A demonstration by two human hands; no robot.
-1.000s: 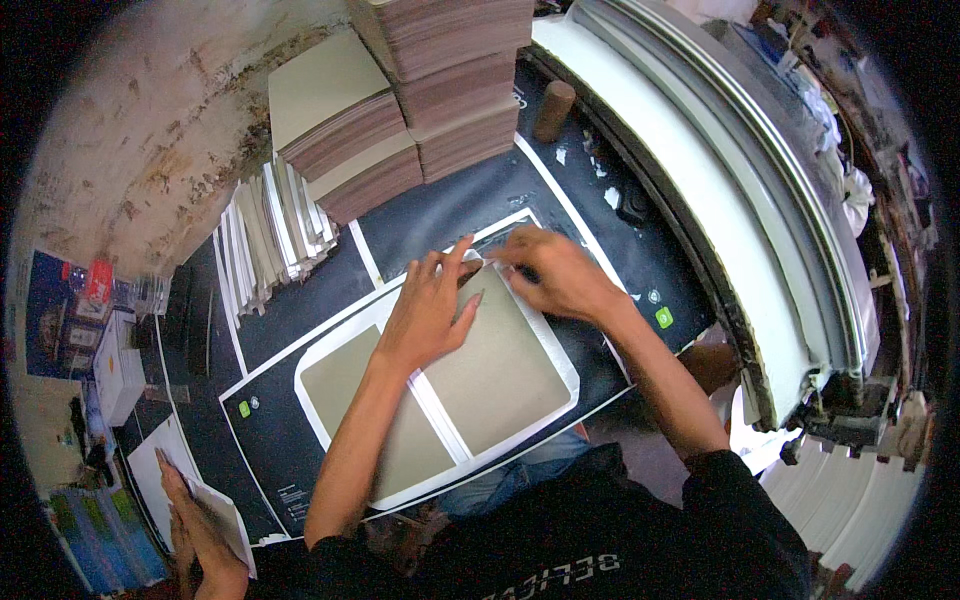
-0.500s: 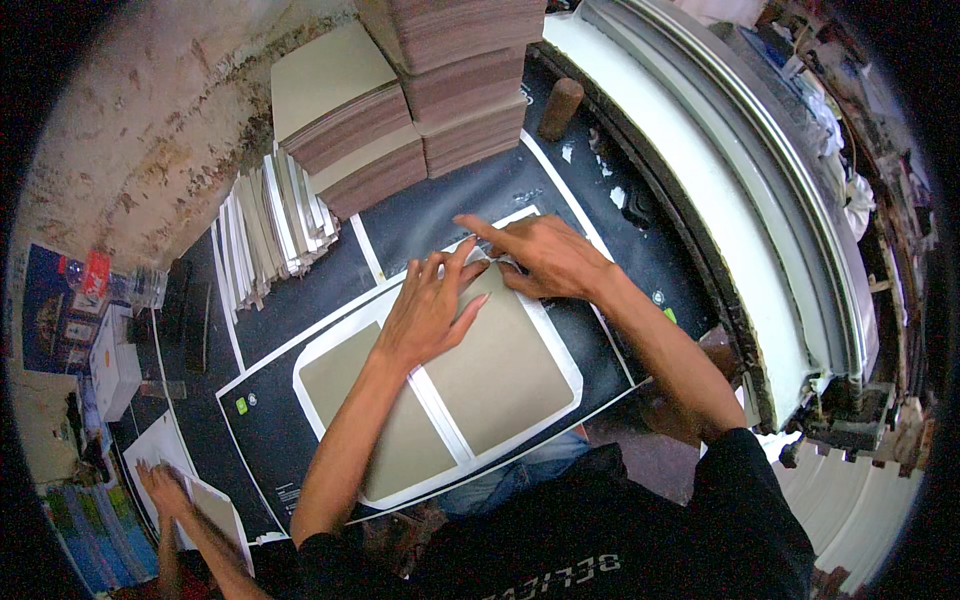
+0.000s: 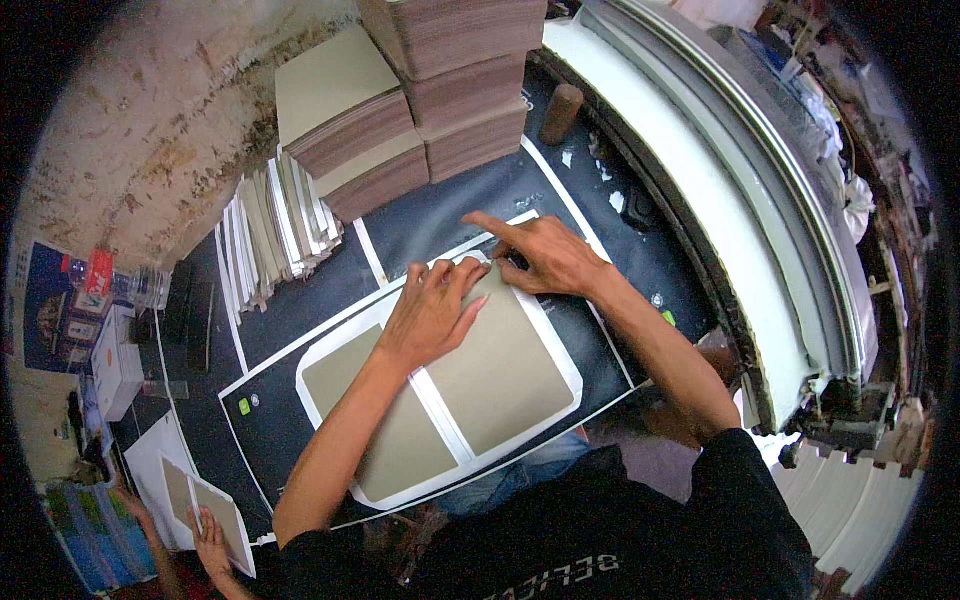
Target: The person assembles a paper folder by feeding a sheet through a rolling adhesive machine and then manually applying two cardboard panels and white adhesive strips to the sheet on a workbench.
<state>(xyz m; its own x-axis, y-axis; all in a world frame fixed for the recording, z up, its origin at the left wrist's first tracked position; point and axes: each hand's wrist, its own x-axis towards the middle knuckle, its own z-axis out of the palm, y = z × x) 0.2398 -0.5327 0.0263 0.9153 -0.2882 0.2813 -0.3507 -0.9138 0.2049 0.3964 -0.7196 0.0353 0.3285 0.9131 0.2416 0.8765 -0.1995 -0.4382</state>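
Note:
In front of me lies a white cover sheet (image 3: 562, 357) with two grey-brown boards (image 3: 505, 365) on it, a narrow white strip (image 3: 440, 412) between them. My left hand (image 3: 430, 315) rests over the far edge near the strip, its fingers bent and the thumb held apart, touching the sheet. Just right of it, my right hand (image 3: 548, 258) has its thumb and bent fingers closed at the sheet's far edge, while the index finger stretches out to the left. The fingertips of both hands nearly meet there and partly hide the edge.
Tall stacks of grey-brown boards (image 3: 345, 85) stand at the back, beside a pile of strips (image 3: 280, 225). A wooden cylinder (image 3: 561, 113) stands on the black table mat (image 3: 430, 230). A big white curved machine (image 3: 690, 180) borders the right. Lower left, another person's hand (image 3: 211, 545) touches a board-backed cover (image 3: 225, 512).
My left fingers have drawn in and bent more at the far edge; my right hand has barely moved. At lower left, the other person's hands have parted and the cover there has shifted.

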